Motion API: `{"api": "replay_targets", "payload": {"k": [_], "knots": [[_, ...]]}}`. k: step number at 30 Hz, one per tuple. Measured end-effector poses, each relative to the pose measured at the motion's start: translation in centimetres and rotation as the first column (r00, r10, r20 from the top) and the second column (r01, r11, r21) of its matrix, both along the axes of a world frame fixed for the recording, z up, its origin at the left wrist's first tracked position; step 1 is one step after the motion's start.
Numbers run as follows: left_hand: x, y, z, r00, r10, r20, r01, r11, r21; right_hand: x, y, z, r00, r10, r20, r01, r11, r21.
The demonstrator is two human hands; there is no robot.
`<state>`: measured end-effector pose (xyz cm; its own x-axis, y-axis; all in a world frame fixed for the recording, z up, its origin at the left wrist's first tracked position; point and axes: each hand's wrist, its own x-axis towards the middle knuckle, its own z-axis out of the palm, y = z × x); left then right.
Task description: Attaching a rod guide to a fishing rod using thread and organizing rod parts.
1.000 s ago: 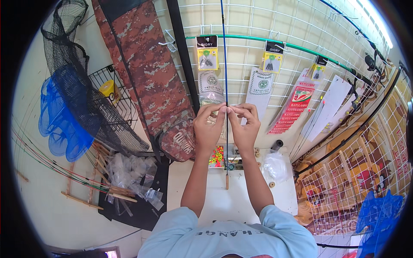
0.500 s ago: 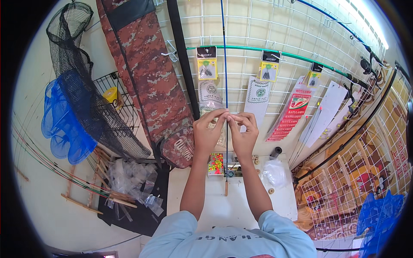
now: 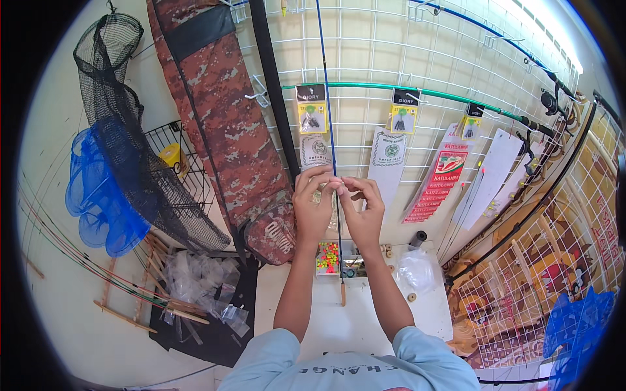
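My left hand (image 3: 314, 203) and my right hand (image 3: 363, 207) are raised in front of me, their fingertips pinched together and meeting. What they pinch is too small to make out. A thin blue fishing rod (image 3: 327, 98) with a wooden handle (image 3: 343, 294) runs upright past the fingertips; I cannot tell whether they touch it. Its handle end is over the white table (image 3: 319, 326), between my forearms. Below my hands, a clear box (image 3: 328, 259) holds small red, yellow and green beads or floats.
A white wire grid (image 3: 372, 58) carries hanging packets (image 3: 404, 117), red packs (image 3: 441, 182) and a green rod (image 3: 391, 87). Left are a camouflage rod bag (image 3: 225, 124), black net (image 3: 117, 91) and blue net (image 3: 107, 208). A clear plastic bundle (image 3: 417, 270) and spools lie on the table's right.
The view has shifted a little, so the wall items sit lower in it. The rod's upper part leans further left. My fingertips stay pinched together, slightly lower and further left in the picture.
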<state>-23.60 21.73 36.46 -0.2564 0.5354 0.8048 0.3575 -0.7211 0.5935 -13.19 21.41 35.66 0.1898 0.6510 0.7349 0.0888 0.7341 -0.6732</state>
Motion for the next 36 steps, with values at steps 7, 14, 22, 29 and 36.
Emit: {"api": "replay_targets", "payload": {"k": [7,14,22,29,36], "knots": [[-0.2,-0.1,0.7,0.983,0.166,-0.080,-0.161,0.985,0.067,0.0,0.5,0.0,0.999,-0.011,0.049,0.010,1.000,0.026],[-0.2,-0.4,2.2,0.996,0.073,-0.052,-0.067,0.993,0.101,0.0,1.1,1.1,0.995,-0.005,0.102,-0.008,0.992,0.124],[0.9,-0.7,2.3,0.993,-0.003,0.115,-0.009,0.995,0.104,0.0,0.0,2.6,0.999,0.034,-0.013,-0.032,0.993,0.112],[0.6,-0.2,-1.4,0.998,0.025,0.066,-0.013,0.985,-0.172,0.2,1.3,0.1,0.972,0.174,-0.155,-0.194,0.972,-0.130],[0.3,0.3,-3.4,0.977,-0.057,0.205,0.099,0.975,-0.201,0.0,1.4,-1.5,0.969,0.190,-0.156,-0.222,0.949,-0.223]]}}
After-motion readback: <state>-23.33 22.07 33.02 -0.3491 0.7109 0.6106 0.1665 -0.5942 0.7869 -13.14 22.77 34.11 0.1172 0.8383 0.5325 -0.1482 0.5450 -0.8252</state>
